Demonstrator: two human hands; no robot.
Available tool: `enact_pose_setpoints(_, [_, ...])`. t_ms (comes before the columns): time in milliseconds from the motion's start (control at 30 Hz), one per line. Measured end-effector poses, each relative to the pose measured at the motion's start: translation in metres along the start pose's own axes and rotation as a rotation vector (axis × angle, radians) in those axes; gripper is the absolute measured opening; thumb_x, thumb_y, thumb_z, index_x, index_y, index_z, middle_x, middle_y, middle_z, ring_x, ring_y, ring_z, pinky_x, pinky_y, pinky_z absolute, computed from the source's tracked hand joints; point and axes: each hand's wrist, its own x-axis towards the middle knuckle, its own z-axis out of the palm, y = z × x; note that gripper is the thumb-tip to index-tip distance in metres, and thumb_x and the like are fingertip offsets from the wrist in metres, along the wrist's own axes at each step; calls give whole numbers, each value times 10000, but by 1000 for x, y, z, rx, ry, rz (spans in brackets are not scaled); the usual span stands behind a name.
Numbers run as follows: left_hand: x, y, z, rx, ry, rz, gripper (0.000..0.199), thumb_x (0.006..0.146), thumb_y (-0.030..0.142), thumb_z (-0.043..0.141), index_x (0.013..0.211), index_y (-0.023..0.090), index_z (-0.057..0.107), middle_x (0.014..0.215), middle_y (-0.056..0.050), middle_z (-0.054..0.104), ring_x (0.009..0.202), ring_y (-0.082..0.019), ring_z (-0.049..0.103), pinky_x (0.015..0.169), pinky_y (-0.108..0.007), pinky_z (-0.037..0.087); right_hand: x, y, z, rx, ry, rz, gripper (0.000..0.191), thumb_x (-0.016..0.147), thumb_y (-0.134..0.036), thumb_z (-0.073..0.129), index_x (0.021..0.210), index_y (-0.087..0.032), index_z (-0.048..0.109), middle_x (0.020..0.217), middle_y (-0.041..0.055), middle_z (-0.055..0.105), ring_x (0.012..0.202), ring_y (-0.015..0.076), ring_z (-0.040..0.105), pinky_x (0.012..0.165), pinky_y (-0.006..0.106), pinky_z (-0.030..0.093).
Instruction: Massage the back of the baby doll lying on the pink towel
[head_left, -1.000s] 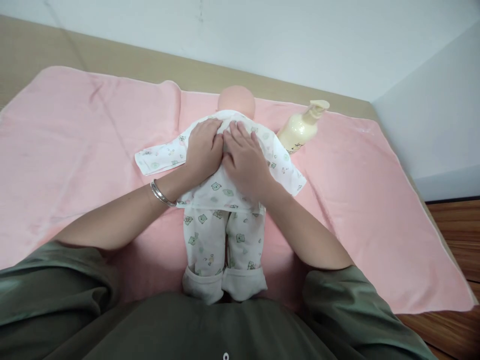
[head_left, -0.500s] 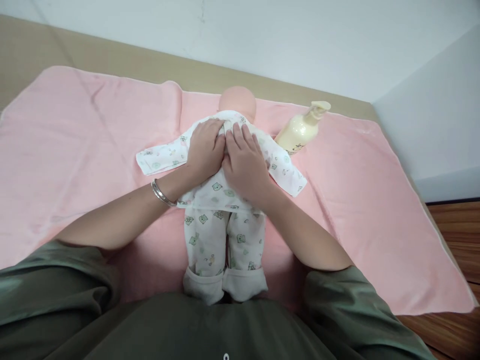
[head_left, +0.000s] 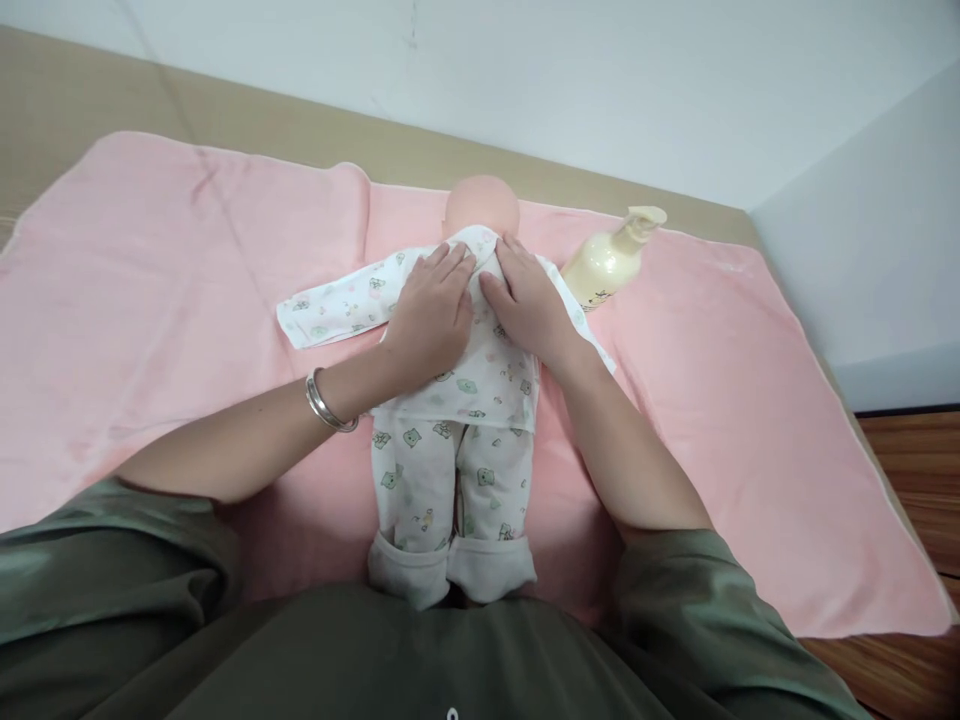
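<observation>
A baby doll (head_left: 484, 202) lies on the pink blanket, its bald head away from me and its legs towards me. It wears a white printed top (head_left: 480, 400) and matching trousers (head_left: 420, 480) with turned-up cuffs. My left hand (head_left: 431, 315) rests flat on the upper part of the top, left of the middle, its fingers stretched towards the collar. On the other side my right hand (head_left: 525, 305) lies on the top near the right shoulder, fingers extended and thumb apart. Both hands press on cloth without gripping it. The doll's face is out of sight.
A cream pump bottle (head_left: 606, 265) leans or lies tilted beside the doll's right sleeve. The pink blanket (head_left: 750, 420) covers most of the beige surface (head_left: 247, 110), which meets a white wall (head_left: 600, 90). Brown wooden flooring (head_left: 911, 470) shows at the right.
My hands have moved apart: the right has slid outwards and up towards the doll's right shoulder, the left slightly to the right. More of the printed top shows between them.
</observation>
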Motion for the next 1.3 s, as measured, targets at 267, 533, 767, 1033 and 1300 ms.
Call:
enact_pose_setpoints(267, [29,-37,8,-32,105,-83,483,985,368,384,1376,205,616,1478,-99,630,1428,-285,526,1282,-499,370,-38,-47,-5,-96,-13,41,608,1062,-298,332,1591,2,348,1689,193,321,1616,301,232,1336,499,265])
enact_pose_setpoints(533, [9,-9,3,70,69,-6,538,1004,341,340,1433,94,551,1530,-179,567,1481,-334,470,1290,-545,330,-9,-18,-1,101,-2,122,658,1081,-381,309,1625,-15,260,1731,168,212,1640,260,136,1360,466,154])
enact_pose_setpoints(767, [-2,7,-2,53,0,-1,568,1007,295,306,1488,69,508,1622,-166,467,1561,-322,366,1325,-542,259,-14,-24,0,-46,47,88,646,1073,-358,300,1578,43,346,1658,228,367,1590,320,295,1336,507,231])
enact_pose_setpoints(1033, [28,-28,0,-4,50,-23,540,952,327,328,1382,150,602,1515,-121,594,1457,-279,500,1294,-498,356,-43,-53,1,-191,69,82,619,1077,-339,337,1538,65,415,1599,281,435,1547,361,381,1303,542,304])
enact_pose_setpoints(1300, [7,-5,0,37,3,-9,555,999,321,341,1472,93,521,1601,-167,491,1553,-324,377,1330,-551,251,-2,-14,4,3,46,112,630,1065,-340,328,1603,-14,324,1700,168,302,1619,278,227,1349,515,160])
